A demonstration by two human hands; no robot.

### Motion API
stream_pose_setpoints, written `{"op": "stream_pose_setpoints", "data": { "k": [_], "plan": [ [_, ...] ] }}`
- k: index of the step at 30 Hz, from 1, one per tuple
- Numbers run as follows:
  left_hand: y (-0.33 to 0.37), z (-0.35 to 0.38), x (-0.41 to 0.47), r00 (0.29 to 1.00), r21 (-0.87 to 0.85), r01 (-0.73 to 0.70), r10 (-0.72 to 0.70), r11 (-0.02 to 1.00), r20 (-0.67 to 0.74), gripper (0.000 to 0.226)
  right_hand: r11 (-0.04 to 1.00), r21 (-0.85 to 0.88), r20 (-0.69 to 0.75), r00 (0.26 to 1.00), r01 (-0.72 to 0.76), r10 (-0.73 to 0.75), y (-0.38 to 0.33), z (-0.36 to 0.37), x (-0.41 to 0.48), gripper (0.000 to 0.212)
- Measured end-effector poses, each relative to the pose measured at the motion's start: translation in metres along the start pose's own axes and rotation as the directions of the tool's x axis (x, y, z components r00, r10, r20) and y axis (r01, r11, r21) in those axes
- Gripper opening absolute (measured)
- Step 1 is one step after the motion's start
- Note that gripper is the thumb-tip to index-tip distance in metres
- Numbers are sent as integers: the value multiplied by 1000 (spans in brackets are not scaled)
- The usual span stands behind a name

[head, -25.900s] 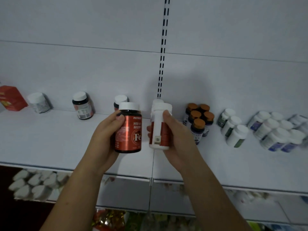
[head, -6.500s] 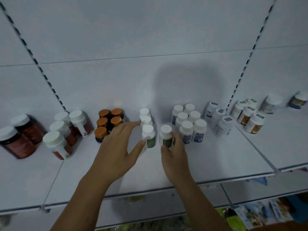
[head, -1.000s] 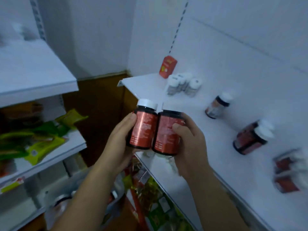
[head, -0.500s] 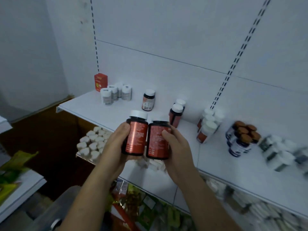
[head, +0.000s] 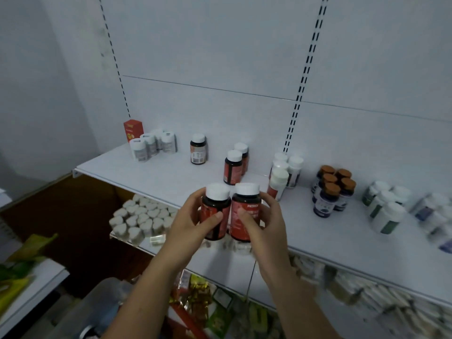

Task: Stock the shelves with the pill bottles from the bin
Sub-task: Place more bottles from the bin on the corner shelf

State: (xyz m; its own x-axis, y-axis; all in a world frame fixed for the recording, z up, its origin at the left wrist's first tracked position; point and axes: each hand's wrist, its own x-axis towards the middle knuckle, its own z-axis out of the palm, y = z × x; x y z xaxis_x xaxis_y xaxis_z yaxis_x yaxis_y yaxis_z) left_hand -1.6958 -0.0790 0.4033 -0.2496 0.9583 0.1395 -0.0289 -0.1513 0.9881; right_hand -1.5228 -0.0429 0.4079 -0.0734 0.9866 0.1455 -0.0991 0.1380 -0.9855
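The thumb of the left hand [head: 188, 223] is pressed across the front of a dark bottle with a red label and a white cap [head: 215, 211], while the other fingers are curled around its left side and back, so the bottle is clasped upright. The right hand [head: 264, 226] is closed in the same way on a second dark, red-labelled bottle with a white cap [head: 245, 212]: its thumb lies over the label and its fingers are wrapped around the right side. The two bottles are held side by side, touching, above the front part of the white metal shelf [head: 330, 243]; whether their bases rest on it cannot be told. Just behind them two more dark red-labelled bottles [head: 232, 167] are stood on the shelf, and to their right a cluster of white bottles with red labels [head: 281, 177] is seen. Farther right stand dark blue bottles with brown caps [head: 330, 192], then white bottles with green labels [head: 384, 209], blurred. At the shelf's far left a small red carton [head: 132, 130] is set beside a group of white bottles with grey labels [head: 151, 145], and a single dark bottle [head: 198, 152] is placed between that group and the red pair. On the lower shelf, white heart-shaped caps [head: 141, 216] are visible.
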Motion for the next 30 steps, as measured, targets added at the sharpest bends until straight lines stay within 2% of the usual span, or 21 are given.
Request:
{"op": "stream_pose_setpoints", "data": {
  "k": [4, 7, 11, 14, 16, 19, 21, 25, 30],
  "plan": [
    [-8, 0, 43, 999, 129, -48, 49, 990, -5, 57, 995, -94, -86, 996, 13, -22, 15, 13, 40, 51],
    [-19, -2, 82, 998, 187, -54, 46, 981, 50, 60, 991, -131, -137, 990, 19, -37, 29, 28, 74, 47],
    [-36, -3, 124, 996, 183, -47, 32, 982, 81, 63, 968, -252, -235, 971, -20, -41, 60, 47, 112, 54],
    [-50, -2, 147, 994, 128, -18, 4, 992, 110, 62, 959, -280, -294, 955, -37, -48, 68, 56, 129, 55],
    [-61, -3, 162, 992, 107, -10, -3, 994, 123, 65, 952, -302, -327, 944, -50, -54, 63, 59, 127, 62],
    [-69, -5, 178, 990, 168, -22, -2, 986, 143, 76, 944, -321, -371, 927, -80, -48, 58, 63, 101, 74],
    [-71, -6, 184, 984, 194, -34, -1, 980, 179, 83, 931, -360, -383, 920, -60, -89, 60, 68, 81, 62],
    [-74, -7, 194, 974, 196, -98, 53, 976, 222, 85, 851, -519, -267, 960, -73, -81, 68, 71, 86, 42],
    [-72, -5, 195, 967, 195, -123, 73, 973, 246, 91, 838, -540, -287, 952, -75, -101, 72, 68, 122, 29]
  ]
}}
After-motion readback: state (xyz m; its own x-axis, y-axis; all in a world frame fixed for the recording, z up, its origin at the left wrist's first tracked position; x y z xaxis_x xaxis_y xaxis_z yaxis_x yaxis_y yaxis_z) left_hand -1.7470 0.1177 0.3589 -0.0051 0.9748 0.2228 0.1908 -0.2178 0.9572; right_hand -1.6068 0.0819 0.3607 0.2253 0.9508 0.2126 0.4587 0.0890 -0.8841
